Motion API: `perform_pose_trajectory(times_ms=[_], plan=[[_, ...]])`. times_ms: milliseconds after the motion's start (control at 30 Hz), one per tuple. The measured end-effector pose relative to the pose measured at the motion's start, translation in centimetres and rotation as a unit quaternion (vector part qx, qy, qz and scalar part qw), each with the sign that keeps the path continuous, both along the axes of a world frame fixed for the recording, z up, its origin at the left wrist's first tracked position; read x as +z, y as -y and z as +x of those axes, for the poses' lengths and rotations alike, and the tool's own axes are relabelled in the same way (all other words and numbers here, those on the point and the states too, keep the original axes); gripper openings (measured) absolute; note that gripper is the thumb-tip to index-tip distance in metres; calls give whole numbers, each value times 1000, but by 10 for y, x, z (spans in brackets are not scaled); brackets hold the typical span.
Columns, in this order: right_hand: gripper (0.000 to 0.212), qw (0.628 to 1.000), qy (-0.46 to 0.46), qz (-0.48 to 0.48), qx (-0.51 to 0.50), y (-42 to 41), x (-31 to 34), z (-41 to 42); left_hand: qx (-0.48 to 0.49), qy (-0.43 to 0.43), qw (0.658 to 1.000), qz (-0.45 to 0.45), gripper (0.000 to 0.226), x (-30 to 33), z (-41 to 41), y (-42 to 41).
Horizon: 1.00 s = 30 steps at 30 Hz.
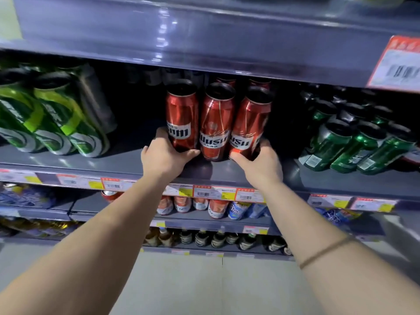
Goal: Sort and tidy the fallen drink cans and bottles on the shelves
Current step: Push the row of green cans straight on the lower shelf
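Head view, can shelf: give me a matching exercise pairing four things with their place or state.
Things:
1. left hand
2. right hand
3. middle tall red metal can
4. shrink-wrapped pack of light green cans

Places or states:
A. stands between two other red cans, gripped by neither hand
B. at the shelf's left end
C. grips the base of the rightmost tall red metal can
D. grips the base of the leftmost tall red metal can

Pairs: 1-D, 2-C, 3-A, 4-B
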State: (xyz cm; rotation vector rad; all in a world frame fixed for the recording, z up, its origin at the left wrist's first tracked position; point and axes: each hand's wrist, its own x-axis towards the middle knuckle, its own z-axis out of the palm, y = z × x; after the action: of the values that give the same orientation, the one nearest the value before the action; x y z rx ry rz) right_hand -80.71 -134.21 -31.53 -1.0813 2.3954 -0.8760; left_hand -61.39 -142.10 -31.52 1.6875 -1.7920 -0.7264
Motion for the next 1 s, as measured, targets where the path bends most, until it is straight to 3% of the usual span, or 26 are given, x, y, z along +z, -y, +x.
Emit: perform_pose_trajectory(times_ms=[233,333,433,567,800,1000], plan=[[59,998,-2,-18,61,-5,6,-6,20,-6,1000,9,84,-5,-5,-1],[56,997,11,-13,72,-10,9,-5,47,-24,999,-1,101,-1,-7,-7],[71,997,20,-14,74,-18,13,-2,82,-19,996,-42,114,6,-8,-24],[81,997,44,-25,59,-43,21,5,61,-26,994,-84,100,11,-10,-54],[63,994,60,-91,26,-98,64,29,-92,-90,986,-109,71,63,-22,-105],[51,989,99,-108,-19,-140,109,36,-203,-75,973,-84,60,112,-28,-132]])
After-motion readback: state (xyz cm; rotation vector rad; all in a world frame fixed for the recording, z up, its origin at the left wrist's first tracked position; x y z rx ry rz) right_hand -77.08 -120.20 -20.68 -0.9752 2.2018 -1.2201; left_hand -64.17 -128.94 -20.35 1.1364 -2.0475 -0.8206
